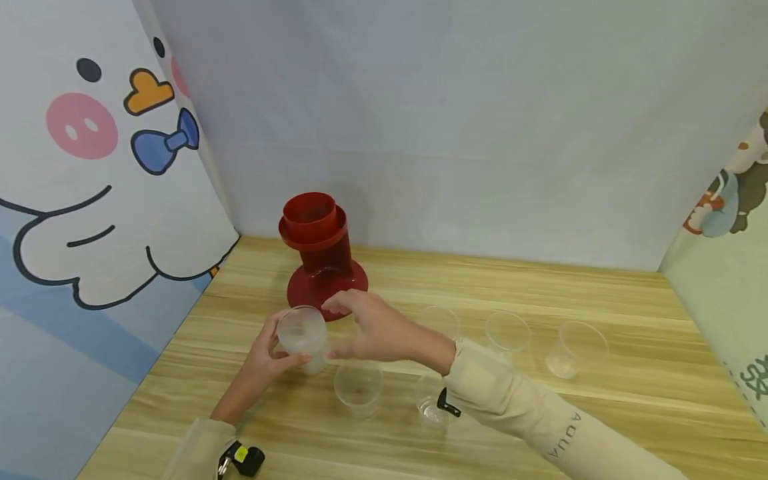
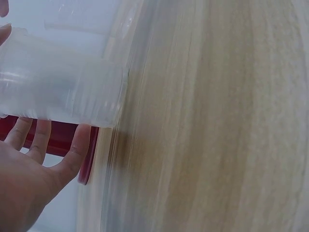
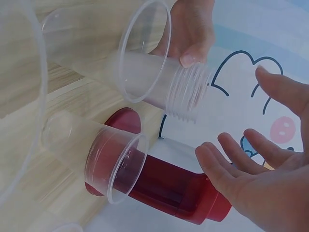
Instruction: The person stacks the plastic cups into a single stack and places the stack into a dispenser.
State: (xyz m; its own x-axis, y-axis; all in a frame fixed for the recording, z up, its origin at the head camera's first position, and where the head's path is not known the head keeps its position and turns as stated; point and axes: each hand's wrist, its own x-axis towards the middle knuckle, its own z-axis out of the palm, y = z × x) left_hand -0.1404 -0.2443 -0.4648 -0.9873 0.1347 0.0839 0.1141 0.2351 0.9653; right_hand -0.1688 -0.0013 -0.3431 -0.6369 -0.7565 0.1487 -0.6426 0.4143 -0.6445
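Note:
My left hand [image 1: 259, 363] grips a stack of clear plastic cups [image 1: 303, 330] upright on the left part of the table, thumb on the near side. The left wrist view shows fingers [image 2: 77, 145] against the side of the cup stack [image 2: 63, 82]. My right hand [image 1: 381, 328] hovers just right of the stack, its fingers spread and holding nothing. In the right wrist view, a gap separates the right hand [image 3: 263, 183] from the several nested rims of the stack [image 3: 188, 92].
A red cylindrical stand [image 1: 327, 257] with a round base is behind the stack. Single clear cups stand in front and to the right, including a near cup [image 1: 359, 390], another near cup [image 1: 433, 403] and a far-right cup [image 1: 579, 347]. A pale curtain [image 1: 450, 133] hangs behind the table.

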